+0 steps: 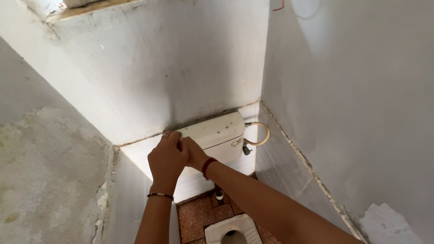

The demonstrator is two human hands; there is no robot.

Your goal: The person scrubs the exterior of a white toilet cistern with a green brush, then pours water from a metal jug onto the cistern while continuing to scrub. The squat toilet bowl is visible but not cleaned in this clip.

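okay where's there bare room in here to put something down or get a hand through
Bare lid on the cistern right of both hands, up to the hose. Brown floor tiles left of the squat pan look free. It is crowded at the cistern's left end.

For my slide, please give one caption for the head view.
Both hands meet at the left end of a white toilet cistern.

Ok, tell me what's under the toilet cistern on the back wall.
Below the cistern are white wall tiles, a short flush pipe, reddish floor tiles and a white squat pan. The left hand and right hand cover the cistern's left end, so that part is hidden.
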